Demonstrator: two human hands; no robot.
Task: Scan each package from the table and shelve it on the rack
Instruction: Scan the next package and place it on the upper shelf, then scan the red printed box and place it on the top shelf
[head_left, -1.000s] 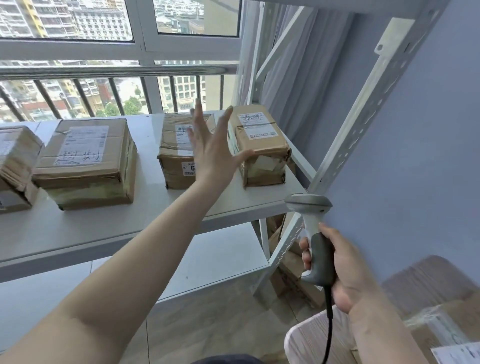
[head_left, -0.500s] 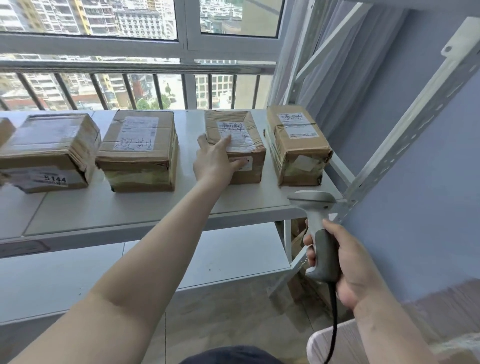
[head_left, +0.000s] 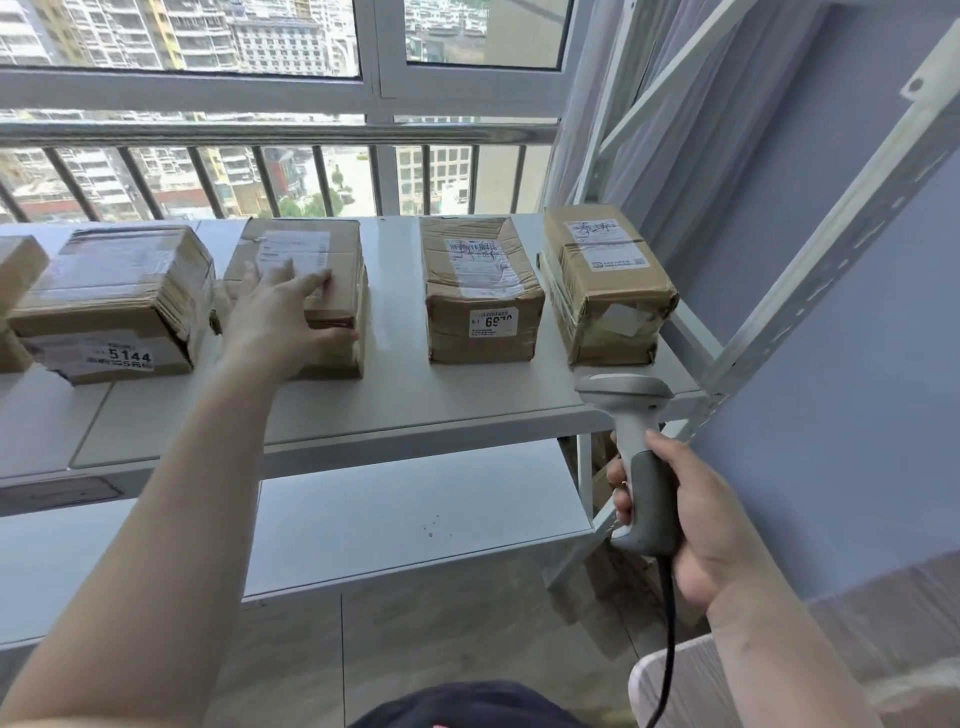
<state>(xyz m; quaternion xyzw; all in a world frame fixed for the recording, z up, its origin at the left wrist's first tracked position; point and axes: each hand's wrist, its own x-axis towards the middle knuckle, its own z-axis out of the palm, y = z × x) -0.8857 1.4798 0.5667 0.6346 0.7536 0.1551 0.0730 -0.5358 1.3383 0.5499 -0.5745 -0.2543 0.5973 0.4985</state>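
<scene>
At the far left edge of the frame a corner of one cardboard package (head_left: 18, 291) shows on the white rack shelf (head_left: 395, 400), and next to it sits the package marked 5144 (head_left: 111, 304). A second ago the left hand (head_left: 283, 317) hung spread in the air between the two rightmost boxes; half a second ago it lay on the package labelled 69 (head_left: 480, 291); now it has slid left again and rests on the second package from the 5144 side, the one with a pale shipping label on top (head_left: 301, 296). That sweep along the row reads as straightening or checking boxes already shelved, not picking a new one. The forearm reaches from the lower left up to centre left, palm down, fingers straight and laid flat across the box's top near edge, the thumb low against its front face; the hand is blurred, so a firm grip cannot be confirmed. Further right stand the 69 package and the last package (head_left: 605, 291) by the rack upright. At lower right the right hand (head_left: 691, 519) clenches the handle of the barcode scanner (head_left: 631, 457), head pointed toward the shelf, cable hanging down.
</scene>
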